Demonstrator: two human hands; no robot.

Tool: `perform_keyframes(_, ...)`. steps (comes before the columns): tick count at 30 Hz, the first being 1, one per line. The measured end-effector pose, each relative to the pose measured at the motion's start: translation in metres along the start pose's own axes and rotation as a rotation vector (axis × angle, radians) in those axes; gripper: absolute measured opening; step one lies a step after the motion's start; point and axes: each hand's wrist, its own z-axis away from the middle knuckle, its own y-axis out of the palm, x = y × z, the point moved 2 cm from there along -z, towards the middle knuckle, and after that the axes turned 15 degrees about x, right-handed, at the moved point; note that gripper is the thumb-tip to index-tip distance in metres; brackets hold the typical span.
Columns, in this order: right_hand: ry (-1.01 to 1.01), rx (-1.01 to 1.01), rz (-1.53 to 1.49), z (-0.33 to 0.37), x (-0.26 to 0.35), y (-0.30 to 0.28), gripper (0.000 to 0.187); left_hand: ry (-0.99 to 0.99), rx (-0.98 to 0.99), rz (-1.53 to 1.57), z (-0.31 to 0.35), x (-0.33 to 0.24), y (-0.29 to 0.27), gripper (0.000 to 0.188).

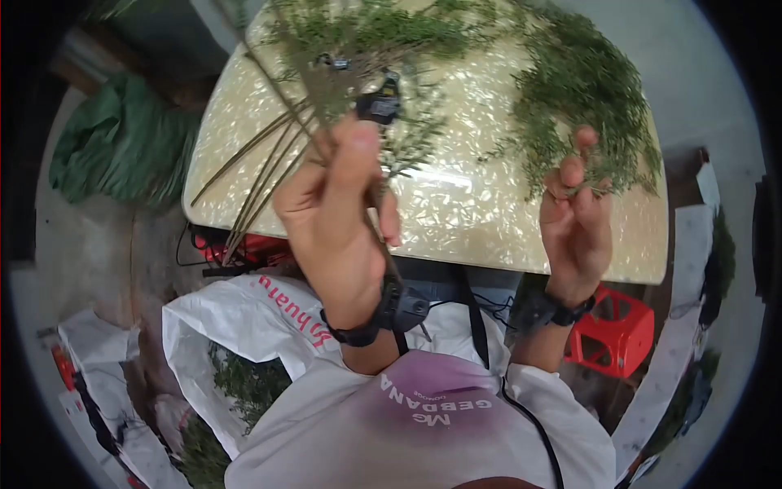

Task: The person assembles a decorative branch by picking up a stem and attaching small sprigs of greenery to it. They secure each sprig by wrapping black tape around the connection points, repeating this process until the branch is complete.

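Note:
My left hand (pixel 338 204) is closed around a thin brown stem (pixel 273 73), which slants up to the far left and is blurred in its upper part. The lower end of that stem passes below my palm toward the wrist. At the right of the table my right hand (pixel 577 220) has its fingers curled, with a thin green leafy sprig (pixel 599 175) between them. Just beyond it lies a large heap of leafy green sprigs (pixel 582 77). Several bare brown stems (pixel 261 175) stick out over the table's near left edge, partly behind my left hand.
The pale, glossy table (pixel 456 220) also bears a row of greenery (pixel 383 33) at its far side and a small black object (pixel 380 102). A white sack (pixel 220 314) with greenery inside stands at lower left, a red stool (pixel 615 334) at right, a green bundle (pixel 118 143) at far left.

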Motion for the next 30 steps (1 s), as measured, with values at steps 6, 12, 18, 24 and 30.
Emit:
perform_keyframes(6,-0.161,-0.008,0.5,-0.029,-0.022,0.065,0.05,0.126,-0.019,-0.258,0.011,-0.001,0.023,0.012)
perform_keyframes(12,-0.158,-0.109,0.495,-0.042,-0.03,0.06,0.051,0.249,0.085,-0.54,0.015,-0.001,0.03,0.017)
perform_keyframes(18,-0.146,-0.118,0.525,-0.043,-0.027,0.06,0.051,0.227,0.081,-0.56,0.016,0.002,0.032,0.017)
perform_keyframes(24,-0.105,-0.061,0.531,-0.041,-0.025,0.051,0.05,0.214,0.095,-0.582,0.015,0.001,0.035,0.016)
perform_keyframes(30,-0.104,-0.092,0.548,-0.043,-0.023,0.053,0.05,0.217,0.09,-0.598,0.015,0.002,0.033,0.015)
